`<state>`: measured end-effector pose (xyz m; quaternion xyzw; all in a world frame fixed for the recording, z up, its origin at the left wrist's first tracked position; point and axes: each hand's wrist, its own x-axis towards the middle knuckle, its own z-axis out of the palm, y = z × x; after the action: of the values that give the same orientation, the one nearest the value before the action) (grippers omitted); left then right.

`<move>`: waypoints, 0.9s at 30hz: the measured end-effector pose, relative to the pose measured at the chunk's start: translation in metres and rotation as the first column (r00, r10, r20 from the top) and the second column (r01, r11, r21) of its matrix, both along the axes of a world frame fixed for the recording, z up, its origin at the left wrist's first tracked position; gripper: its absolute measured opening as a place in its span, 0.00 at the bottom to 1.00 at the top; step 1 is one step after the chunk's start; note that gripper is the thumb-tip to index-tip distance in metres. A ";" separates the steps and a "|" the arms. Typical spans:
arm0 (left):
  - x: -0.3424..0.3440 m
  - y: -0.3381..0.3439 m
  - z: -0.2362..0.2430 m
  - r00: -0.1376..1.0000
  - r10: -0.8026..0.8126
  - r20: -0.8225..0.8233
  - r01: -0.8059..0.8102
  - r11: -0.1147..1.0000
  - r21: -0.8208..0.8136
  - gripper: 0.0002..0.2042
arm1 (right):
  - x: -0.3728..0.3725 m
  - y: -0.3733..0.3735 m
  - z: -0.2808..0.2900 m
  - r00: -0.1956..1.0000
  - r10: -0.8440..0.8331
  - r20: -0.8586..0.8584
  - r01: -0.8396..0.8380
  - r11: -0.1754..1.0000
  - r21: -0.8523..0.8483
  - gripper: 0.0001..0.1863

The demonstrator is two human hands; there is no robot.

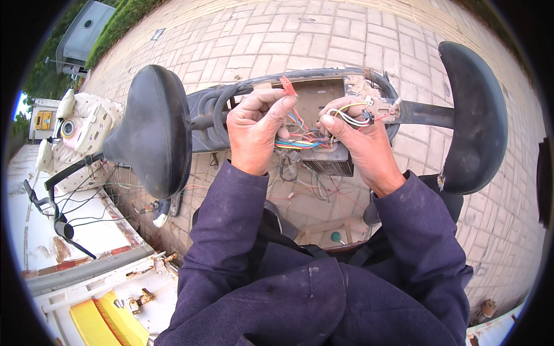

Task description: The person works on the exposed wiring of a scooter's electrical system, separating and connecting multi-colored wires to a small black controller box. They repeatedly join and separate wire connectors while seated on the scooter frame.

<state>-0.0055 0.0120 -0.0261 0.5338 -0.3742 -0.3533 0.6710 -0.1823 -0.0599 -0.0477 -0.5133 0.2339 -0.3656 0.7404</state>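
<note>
An electric bike's open frame compartment [314, 91] lies before me, with loose coloured wires [303, 144] spilling out. My left hand [255, 130] is closed in a pinch, and a red plastic connector [287, 86] sticks up from its fingertips. Closed beside it, my right hand [369, 147] grips thin wires [348, 117]; yellow and white ones loop over its fingers. Their ends carry a small white plug [369, 100] and a dark plug [367, 115]. Below both hands sits a finned metal controller box [333, 162]. My fingers hide part of the wiring.
A black saddle [151, 130] stands at left, a curved black seat pad [476, 121] at right. Handlebars [60, 216] and a patterned padded cover [86, 135] are farther left. Wires trail over paving [271, 46]. A green-topped tool [336, 236] lies between my legs; a yellow sheet [107, 323] is lower left.
</note>
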 end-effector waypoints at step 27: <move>0.003 -0.002 -0.001 0.999 0.024 0.026 -0.026 0.996 0.090 0.06 | -0.016 -0.007 -0.001 0.995 0.094 -0.043 -0.081 0.970 0.228 0.10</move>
<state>-0.0024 0.0098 -0.0274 0.5723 -0.3595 -0.3549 0.6460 -0.1982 -0.0669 -0.0486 -0.4454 0.2707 -0.2898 0.8027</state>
